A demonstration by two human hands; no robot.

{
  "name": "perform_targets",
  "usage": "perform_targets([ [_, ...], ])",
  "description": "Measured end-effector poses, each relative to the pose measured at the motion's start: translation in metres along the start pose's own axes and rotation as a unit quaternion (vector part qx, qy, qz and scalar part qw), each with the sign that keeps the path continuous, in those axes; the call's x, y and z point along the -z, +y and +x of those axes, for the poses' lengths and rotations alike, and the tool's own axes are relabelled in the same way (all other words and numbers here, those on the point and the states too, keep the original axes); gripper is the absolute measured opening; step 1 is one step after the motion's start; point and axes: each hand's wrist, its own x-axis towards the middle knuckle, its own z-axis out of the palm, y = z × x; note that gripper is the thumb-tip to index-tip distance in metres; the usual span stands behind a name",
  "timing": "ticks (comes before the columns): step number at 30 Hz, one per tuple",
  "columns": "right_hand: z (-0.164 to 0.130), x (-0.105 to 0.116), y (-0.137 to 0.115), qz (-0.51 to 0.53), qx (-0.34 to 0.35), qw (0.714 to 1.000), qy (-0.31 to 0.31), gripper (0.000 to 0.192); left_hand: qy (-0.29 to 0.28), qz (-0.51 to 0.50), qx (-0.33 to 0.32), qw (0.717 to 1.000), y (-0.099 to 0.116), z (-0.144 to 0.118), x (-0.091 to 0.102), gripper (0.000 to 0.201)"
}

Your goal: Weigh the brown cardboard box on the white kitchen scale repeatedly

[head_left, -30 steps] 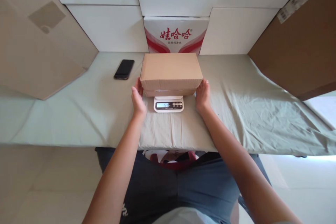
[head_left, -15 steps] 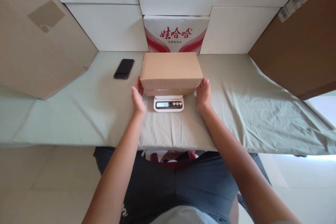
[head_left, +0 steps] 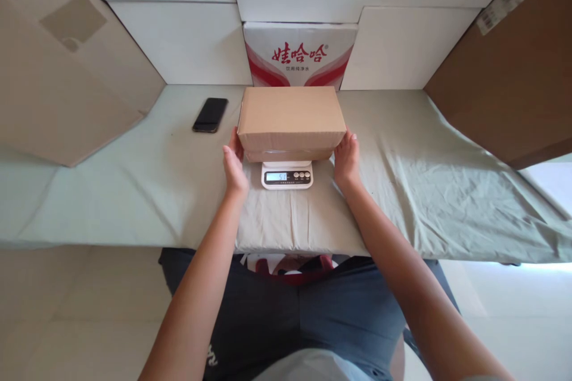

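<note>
A brown cardboard box point(head_left: 291, 112) sits on a small white digital scale point(head_left: 287, 184) in the middle of the table. The scale's front panel sticks out below the box, and its lit display appears to read 51. Against the box's left side is my left hand point(head_left: 235, 166), thumb toward me and its other fingers partly hidden behind the box edge. My right hand point(head_left: 347, 161) grips the opposite side, low down, its fingers running along the wall of the box. Most of the scale's platform is hidden under the box.
A black phone point(head_left: 210, 115) lies left of the box. Behind stand a white and red carton point(head_left: 300, 47) and several white panels or boxes point(head_left: 187, 41). Large cardboard boxes flank the table on the left point(head_left: 84, 89) and right point(head_left: 513, 83). A wrinkled pale green cloth point(head_left: 402, 202) covers the table.
</note>
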Motion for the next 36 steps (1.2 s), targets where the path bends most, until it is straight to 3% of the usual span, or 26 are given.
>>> perform_targets([
  [20,-0.009,-0.006,-0.007,-0.017,0.01,1.0,-0.023,0.072,-0.021,0.005,0.004,1.0,0.006,-0.003,-0.003,0.109],
  [25,-0.014,-0.009,-0.009,-0.01,0.031,0.998,-0.054,0.064,-0.027,0.002,-0.008,1.0,0.011,-0.007,-0.007,0.101],
  [36,-0.019,-0.016,-0.01,-0.032,0.051,0.995,-0.082,0.068,-0.035,-0.001,-0.015,0.999,0.01,-0.01,-0.009,0.097],
])
